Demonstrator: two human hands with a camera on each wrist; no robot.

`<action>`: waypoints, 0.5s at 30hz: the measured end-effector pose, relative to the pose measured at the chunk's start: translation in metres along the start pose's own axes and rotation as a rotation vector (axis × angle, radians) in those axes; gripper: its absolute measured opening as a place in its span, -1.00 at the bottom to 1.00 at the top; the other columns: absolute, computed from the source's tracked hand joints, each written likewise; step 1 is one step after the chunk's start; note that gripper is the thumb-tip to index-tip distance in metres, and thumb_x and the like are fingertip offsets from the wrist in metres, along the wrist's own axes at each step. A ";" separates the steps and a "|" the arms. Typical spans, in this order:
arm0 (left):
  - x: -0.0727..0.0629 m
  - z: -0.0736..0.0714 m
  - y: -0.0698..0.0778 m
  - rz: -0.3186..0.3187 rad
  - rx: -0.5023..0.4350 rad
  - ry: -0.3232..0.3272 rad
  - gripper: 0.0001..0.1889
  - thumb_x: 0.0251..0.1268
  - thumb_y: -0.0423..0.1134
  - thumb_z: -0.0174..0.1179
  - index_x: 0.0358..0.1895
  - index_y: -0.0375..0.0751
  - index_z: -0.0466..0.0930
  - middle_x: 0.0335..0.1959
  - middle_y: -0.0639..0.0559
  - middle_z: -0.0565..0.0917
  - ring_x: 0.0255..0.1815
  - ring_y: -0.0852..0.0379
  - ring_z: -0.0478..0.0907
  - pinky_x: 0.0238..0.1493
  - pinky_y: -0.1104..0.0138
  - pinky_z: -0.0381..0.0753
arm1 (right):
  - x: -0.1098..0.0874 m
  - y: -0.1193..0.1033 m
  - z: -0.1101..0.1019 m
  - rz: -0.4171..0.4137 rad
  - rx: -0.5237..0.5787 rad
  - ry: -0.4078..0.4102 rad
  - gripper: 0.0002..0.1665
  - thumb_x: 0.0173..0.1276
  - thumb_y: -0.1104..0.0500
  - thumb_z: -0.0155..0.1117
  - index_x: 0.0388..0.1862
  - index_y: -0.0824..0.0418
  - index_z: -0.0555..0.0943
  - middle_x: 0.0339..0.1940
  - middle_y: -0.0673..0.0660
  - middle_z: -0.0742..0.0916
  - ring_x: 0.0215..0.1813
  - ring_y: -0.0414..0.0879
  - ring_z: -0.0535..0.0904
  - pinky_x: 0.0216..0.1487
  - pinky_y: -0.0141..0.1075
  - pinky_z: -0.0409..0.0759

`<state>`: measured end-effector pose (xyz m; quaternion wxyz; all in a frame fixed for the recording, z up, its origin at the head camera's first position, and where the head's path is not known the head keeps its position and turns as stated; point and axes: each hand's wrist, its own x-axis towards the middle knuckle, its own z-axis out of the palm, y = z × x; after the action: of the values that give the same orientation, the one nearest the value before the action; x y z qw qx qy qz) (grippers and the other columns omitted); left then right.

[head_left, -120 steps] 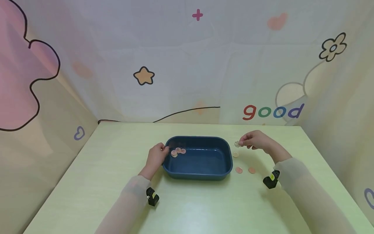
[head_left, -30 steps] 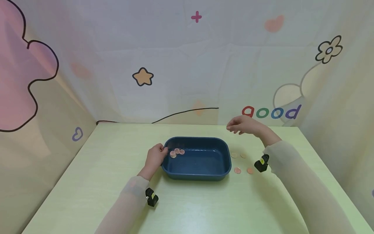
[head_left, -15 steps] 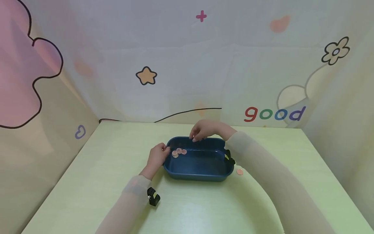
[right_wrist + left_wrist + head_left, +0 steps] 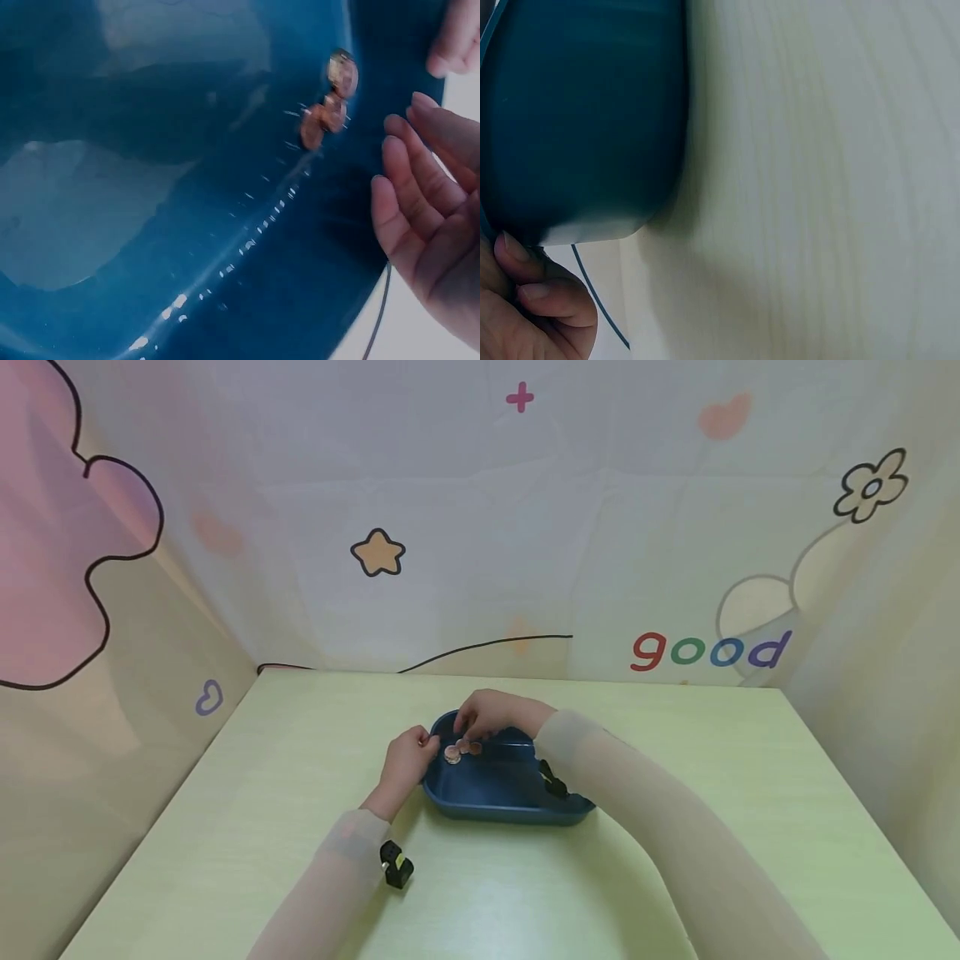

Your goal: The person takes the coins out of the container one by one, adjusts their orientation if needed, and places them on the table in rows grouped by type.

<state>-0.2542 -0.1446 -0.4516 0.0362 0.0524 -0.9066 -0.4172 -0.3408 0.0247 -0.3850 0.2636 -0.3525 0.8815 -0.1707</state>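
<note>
A dark blue rectangular basin [image 4: 495, 789] with rounded corners stands on the table. My left hand [image 4: 403, 768] grips its left end at the rim; in the left wrist view the curled fingers [image 4: 559, 304] sit at the basin's edge. Several coins [image 4: 452, 755] lie together inside near that end, copper-coloured with one golden [image 4: 339, 69]. My right hand [image 4: 489, 713] reaches in over the back rim, just above the coins. In the right wrist view its fingers [image 4: 409, 169] are loosely bent, with nothing between them, and the coins lie a little apart from the fingertips.
The pale green table [image 4: 675, 735] runs back to a printed cloth backdrop [image 4: 465, 485], with cloth at both sides. My right sleeve [image 4: 645, 793] crosses the basin's right end and hides the table spot beside it. A small black camera [image 4: 396, 864] sits on my left wrist.
My right hand set a coin down right of the basin, rose, and swung left, then lowered into the basin over the coins. The coins on the table are now hidden. My left hand stays put.
</note>
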 end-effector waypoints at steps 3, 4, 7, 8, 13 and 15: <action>0.001 -0.001 0.000 0.000 0.003 0.003 -0.70 0.48 -0.22 0.09 -0.50 -0.15 0.33 -0.59 0.07 0.32 -0.55 0.14 0.30 -0.51 0.40 0.23 | 0.005 -0.003 0.006 0.006 0.000 0.014 -0.67 0.45 0.27 0.27 0.15 0.31 0.68 -0.13 0.25 0.83 -0.36 -0.14 0.66 -0.32 -0.42 0.57; 0.001 -0.001 0.000 0.000 0.005 0.004 -0.70 0.48 -0.22 0.09 -0.50 -0.15 0.32 -0.59 0.07 0.32 -0.56 0.15 0.31 -0.51 0.40 0.23 | 0.006 -0.004 0.008 0.008 -0.001 0.017 -0.67 0.45 0.26 0.27 0.14 0.31 0.68 -0.15 0.24 0.84 -0.35 -0.13 0.68 -0.31 -0.42 0.58; 0.002 0.000 0.000 -0.004 0.003 0.004 -0.70 0.48 -0.22 0.09 -0.49 -0.15 0.33 -0.59 0.07 0.32 -0.56 0.15 0.31 -0.51 0.41 0.24 | 0.009 -0.005 0.014 0.023 -0.019 0.019 -0.69 0.46 0.25 0.27 0.13 0.29 0.68 -0.23 0.23 0.83 -0.36 -0.12 0.68 -0.35 -0.41 0.57; 0.002 0.000 0.000 -0.002 0.006 0.004 -0.70 0.47 -0.22 0.09 -0.49 -0.16 0.33 -0.58 0.07 0.33 -0.56 0.15 0.31 -0.52 0.41 0.24 | 0.011 -0.005 0.016 0.027 -0.028 0.018 -0.69 0.46 0.25 0.26 0.12 0.29 0.69 -0.26 0.22 0.83 -0.38 -0.13 0.67 -0.36 -0.41 0.56; 0.002 0.001 -0.001 -0.017 0.012 -0.005 -0.71 0.48 -0.21 0.09 -0.47 -0.16 0.34 -0.57 0.07 0.33 -0.53 0.15 0.32 -0.52 0.41 0.24 | 0.018 -0.002 0.028 0.034 -0.054 0.027 -0.70 0.49 0.19 0.26 0.11 0.25 0.70 -0.34 0.15 0.79 -0.45 -0.19 0.60 -0.44 -0.42 0.51; 0.001 0.001 0.000 -0.026 0.010 -0.007 -0.71 0.49 -0.21 0.09 -0.47 -0.15 0.34 -0.57 0.07 0.33 -0.53 0.14 0.33 -0.52 0.41 0.24 | 0.020 0.000 0.031 0.037 -0.056 0.029 -0.69 0.50 0.16 0.26 0.13 0.23 0.69 -0.33 0.15 0.78 -0.47 -0.19 0.58 -0.46 -0.41 0.50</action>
<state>-0.2554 -0.1440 -0.4527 0.0276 0.0628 -0.9080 -0.4132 -0.3350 0.0070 -0.4174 0.2437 -0.3410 0.8961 -0.1463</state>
